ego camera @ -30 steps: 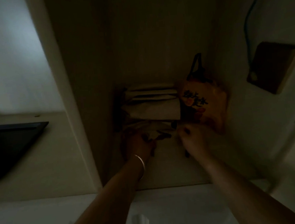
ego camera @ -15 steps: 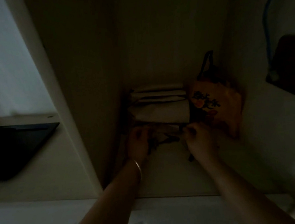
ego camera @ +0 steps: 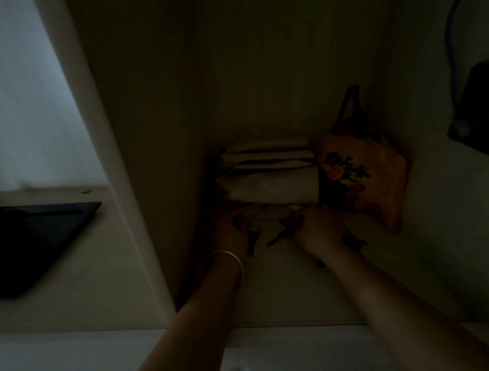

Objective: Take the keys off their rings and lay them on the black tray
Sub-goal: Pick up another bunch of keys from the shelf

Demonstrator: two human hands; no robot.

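The scene is very dark. Both my hands reach into a narrow shelf compartment. Between them lies a pale, see-through bag or dish (ego camera: 265,217) with dark keys (ego camera: 280,235) hanging or lying at its front. My left hand (ego camera: 231,231), with a thin bangle on the wrist, grips its left side; a dark key (ego camera: 252,244) points down beside the fingers. My right hand (ego camera: 318,227) grips its right side. More dark key shapes (ego camera: 351,239) lie just right of my right hand. The black tray (ego camera: 32,239) rests on the shelf at far left, past a white divider.
A stack of folded pale cloths or papers (ego camera: 269,174) sits behind my hands. An orange printed bag (ego camera: 363,175) with a dark handle stands at the right. A white upright divider (ego camera: 109,179) separates the compartments. A dark box (ego camera: 485,111) and blue cable (ego camera: 451,34) hang at right.
The view has shifted slightly left and closer. Both hands have closed in on the pale holder with the keys, the left hand now further forward against it.
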